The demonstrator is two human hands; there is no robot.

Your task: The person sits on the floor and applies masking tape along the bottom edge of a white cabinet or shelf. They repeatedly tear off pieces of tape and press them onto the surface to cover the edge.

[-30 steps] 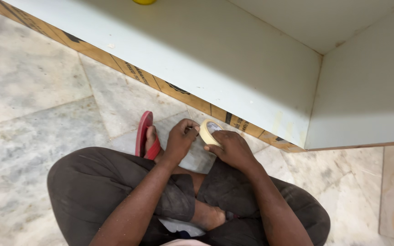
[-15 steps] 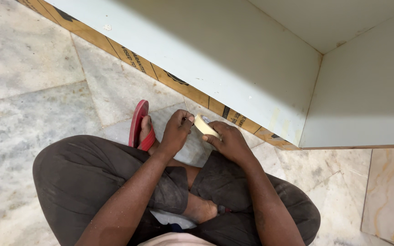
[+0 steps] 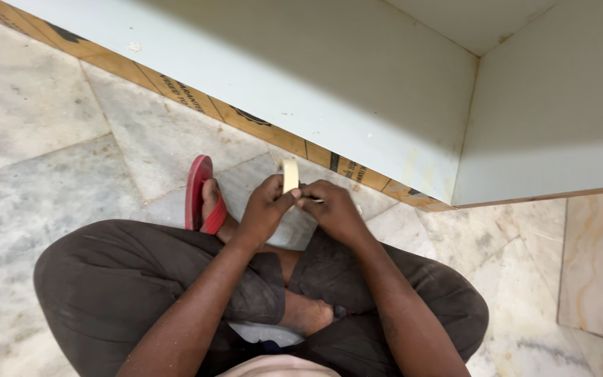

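On the left lies pale marble floor point(image 3: 29, 105), its slabs meeting in thin seams. One red sandal point(image 3: 197, 192) rests there on the person's foot, sole flat to the stone because the person sits cross-legged on the ground; only this one sandal shows, while the other foot point(image 3: 312, 314) is bare and tucked under the knee.

The left hand point(image 3: 265, 209) is closed around one roll of cream masking tape point(image 3: 290, 174), holding it upright on edge — thumb and fingers pinch its lower rim, so the top of the ring stands free above the knuckles. The roll sits between the two hands, just above the lap.

The right hand point(image 3: 333, 206) is curled shut, fingertips pressed against the roll's side where they meet the left thumb — a grip that suits picking at the tape's loose end, though the end itself is too small to make out.

Further right, two pale green panels point(image 3: 539, 105) meet at a corner, with one strip of brown cardboard point(image 3: 197, 101) running along the floor under the long panel's lower edge.
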